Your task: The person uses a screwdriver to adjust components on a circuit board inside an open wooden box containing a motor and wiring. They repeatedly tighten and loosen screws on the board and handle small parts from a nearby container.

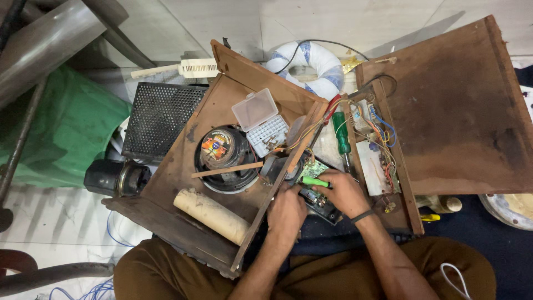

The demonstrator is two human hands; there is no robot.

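My right hand (343, 193) grips a small green-handled screwdriver (314, 181), its tip pointing left toward a black electronic part (317, 203) with a green circuit board (314, 168). My left hand (286, 209) steadies that black part from the left, fingers curled on it. Both hands sit between an open wooden speaker box (183, 183) and a second wooden panel (455, 105). A black band circles my right wrist.
In the box lie a speaker magnet (222, 153), a clear bit case (260, 122), a cardboard tube (211, 215). A big green screwdriver (341, 136) and wired boards (375, 150) lie right. A metal grille (158, 116), tape roll (308, 64), green cloth (66, 128) sit behind.
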